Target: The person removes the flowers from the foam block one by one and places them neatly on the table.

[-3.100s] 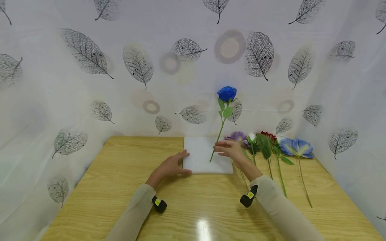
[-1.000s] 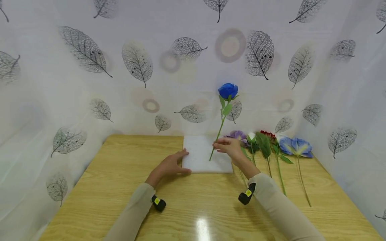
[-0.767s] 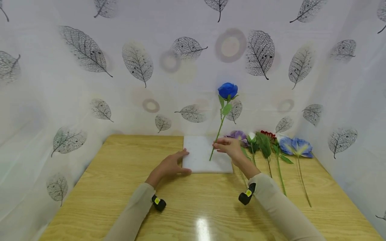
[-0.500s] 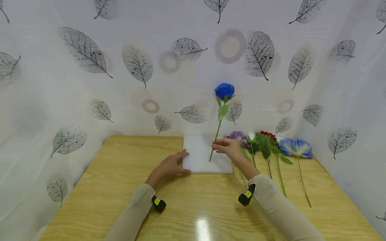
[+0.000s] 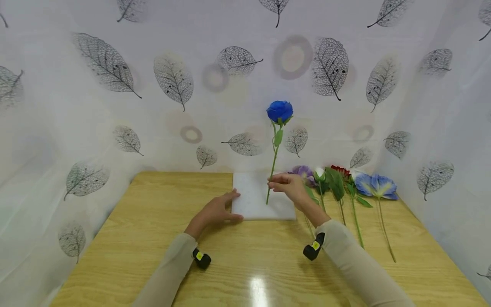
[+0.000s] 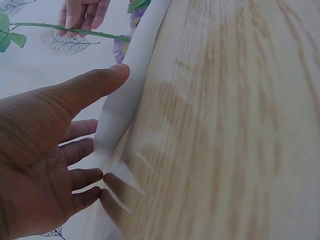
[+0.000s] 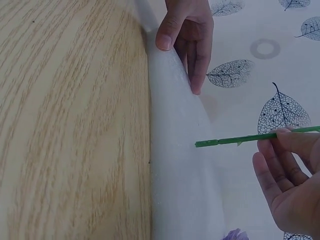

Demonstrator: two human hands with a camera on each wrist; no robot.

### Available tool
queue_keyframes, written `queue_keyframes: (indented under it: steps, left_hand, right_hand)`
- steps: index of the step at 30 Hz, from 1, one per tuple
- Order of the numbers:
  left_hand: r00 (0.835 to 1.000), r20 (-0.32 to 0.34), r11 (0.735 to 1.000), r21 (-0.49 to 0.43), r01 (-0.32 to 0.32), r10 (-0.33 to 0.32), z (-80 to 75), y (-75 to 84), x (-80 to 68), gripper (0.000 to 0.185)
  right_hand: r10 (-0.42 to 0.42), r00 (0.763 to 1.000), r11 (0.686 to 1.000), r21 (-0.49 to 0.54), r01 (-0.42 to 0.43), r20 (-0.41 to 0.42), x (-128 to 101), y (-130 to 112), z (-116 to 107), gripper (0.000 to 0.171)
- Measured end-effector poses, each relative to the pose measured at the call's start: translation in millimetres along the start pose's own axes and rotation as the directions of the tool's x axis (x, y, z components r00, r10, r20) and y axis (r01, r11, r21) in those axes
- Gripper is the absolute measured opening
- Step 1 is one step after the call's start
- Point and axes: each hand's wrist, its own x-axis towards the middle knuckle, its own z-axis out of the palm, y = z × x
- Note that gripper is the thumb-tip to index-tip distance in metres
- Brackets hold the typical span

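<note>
At the centre of the head view, the right hand (image 5: 288, 187) pinches the stem of a blue rose (image 5: 279, 111), holding it nearly upright with its tip on the white foam block (image 5: 253, 200). The left hand (image 5: 215, 212), fingers straight, presses the block's left edge. Right of the block, other flowers (image 5: 345, 181) lie in a row on the wooden table (image 5: 153, 238).
</note>
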Motion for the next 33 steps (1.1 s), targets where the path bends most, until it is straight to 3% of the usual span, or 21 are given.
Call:
queue_keyframes:
  steps: [13,24,33]
  left_hand:
    - [1.000,-0.001,1.000,0.015,0.002,-0.002,1.5,-2.1,1.3,0.088]
    - [1.000,-0.008,1.000,0.014,0.000,0.000,-0.2,-0.9,-1.0,0.088]
    - [1.000,-0.010,1.000,0.007,-0.007,0.008,0.8,-0.7,0.1,0.088]
  right_hand:
    - [0.011,0.999,0.998,-0.065,-0.008,0.039,-7,-9,-9,0.032]
    - [-0.004,0.992,0.995,-0.103,0.017,0.125,-18,-20,-24,0.032]
    - [0.016,0.992,0.981,-0.196,0.009,0.123,-30,-21,-43,0.031]
